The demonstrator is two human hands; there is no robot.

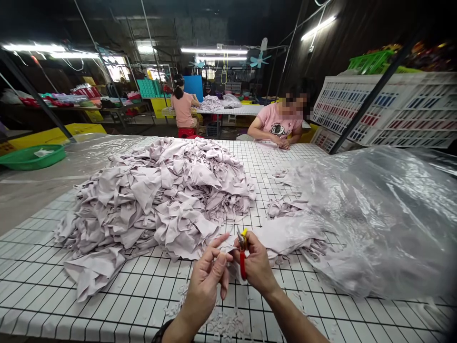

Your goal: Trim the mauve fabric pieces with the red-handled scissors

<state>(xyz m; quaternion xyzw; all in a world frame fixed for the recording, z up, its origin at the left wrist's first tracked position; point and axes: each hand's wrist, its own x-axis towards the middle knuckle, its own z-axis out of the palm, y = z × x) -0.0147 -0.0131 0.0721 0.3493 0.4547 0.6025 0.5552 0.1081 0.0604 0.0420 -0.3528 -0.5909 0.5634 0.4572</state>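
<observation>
Thumb and fingers of my left hand [209,274] pinch the edge of a pale lilac-grey fabric piece [227,245], mostly hidden behind both hands. Close on its right, my right hand [257,265] grips small scissors [242,259] with red and yellow handles. Their short metal blades point up and away from me, beside the fabric; whether they touch it I cannot tell. Just beyond my hands rises a large heap of the same pale fabric pieces [171,190]. Below them, many tiny fabric clippings [226,324] lie scattered on the tabletop.
A black-gridded white tabletop [143,295] spreads before me. Clear plastic bags [385,228] with pale fabric cover its right side. A green basin [34,157] sits at far left. Across the table, a person [280,121] handles fabric; another person [183,107] sits farther back. White crates [385,109] are stacked at right.
</observation>
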